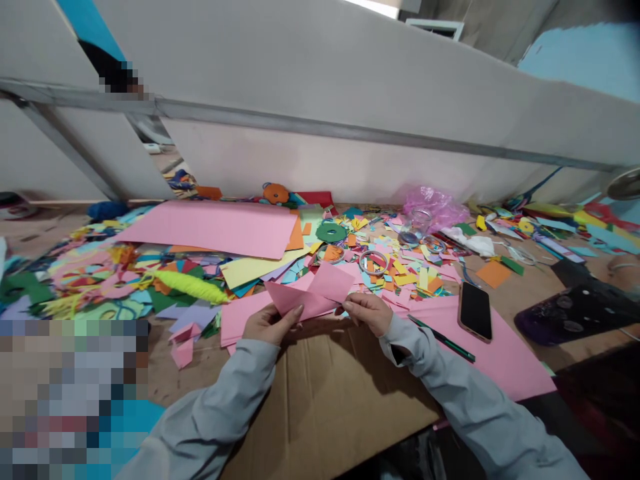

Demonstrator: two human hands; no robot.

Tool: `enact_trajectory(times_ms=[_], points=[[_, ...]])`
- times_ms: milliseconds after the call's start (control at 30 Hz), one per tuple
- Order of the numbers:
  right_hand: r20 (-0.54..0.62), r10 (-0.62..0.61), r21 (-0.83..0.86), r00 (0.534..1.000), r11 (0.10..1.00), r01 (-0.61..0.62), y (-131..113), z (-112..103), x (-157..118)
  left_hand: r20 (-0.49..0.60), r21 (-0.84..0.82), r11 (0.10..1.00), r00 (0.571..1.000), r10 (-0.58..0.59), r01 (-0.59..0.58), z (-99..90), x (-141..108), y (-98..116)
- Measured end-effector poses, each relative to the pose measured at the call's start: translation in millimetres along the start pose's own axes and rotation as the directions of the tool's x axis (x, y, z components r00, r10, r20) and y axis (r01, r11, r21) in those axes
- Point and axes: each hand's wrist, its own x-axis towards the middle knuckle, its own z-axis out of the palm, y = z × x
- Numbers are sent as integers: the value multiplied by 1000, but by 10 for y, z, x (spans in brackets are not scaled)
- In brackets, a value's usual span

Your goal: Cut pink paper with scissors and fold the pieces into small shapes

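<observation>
Between my hands is a folded piece of pink paper (305, 301), held up above the near edge of the table. My left hand (273, 324) pinches its left part, thumb in front and fingers behind. At the lower right corner, the fingertips of my right hand (367, 312) are closed on the same paper. One flap of it stands up toward the upper right. Below my hands lies a sheet of brown cardboard (320, 407). More pink sheets (515, 360) lie by my right forearm, with a dark green pen (443, 338) and a phone (475, 311) on them.
A large pink sheet (215, 227) rests on paper piles at the back left. Colourful scraps, a yellow-green yarn bundle (193, 285), a tape roll (373, 263) and a glass jar (419, 223) cover the table. A pale partition (320, 160) stands behind. A dark purple container (560, 317) is at right.
</observation>
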Motion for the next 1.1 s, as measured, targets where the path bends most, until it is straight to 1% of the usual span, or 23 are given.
enact_trajectory(times_ms=[167, 400, 567, 700, 767, 900, 967, 1100], points=[[12, 10, 67, 1000, 998, -11, 13, 27, 10, 15, 27, 999, 1000, 24, -24, 9, 2, -45], [-6, 33, 54, 999, 998, -33, -32, 39, -8, -12, 13, 999, 999, 34, -34, 27, -9, -37], [-43, 34, 41, 999, 999, -32, -57, 57, -19, -16, -22, 1000, 1000, -4, 4, 36, -13, -23], [-35, 36, 62, 999, 998, -34, -73, 74, -22, -14, -52, 998, 999, -31, 31, 46, -33, -1], [-33, 48, 72, 998, 996, -46, -77, 81, -21, -5, -52, 997, 999, -51, 51, 59, -55, 13], [-34, 103, 17, 994, 995, -102, -65, 90, -19, 40, -47, 995, 995, -88, 90, 88, -99, 28], [-32, 116, 7, 993, 993, -116, -58, 93, -22, 59, -49, 995, 995, -81, 84, 98, -109, 23], [-42, 98, 10, 994, 995, -98, -63, 97, -33, 70, -59, 996, 996, -64, 68, 105, -107, -1]])
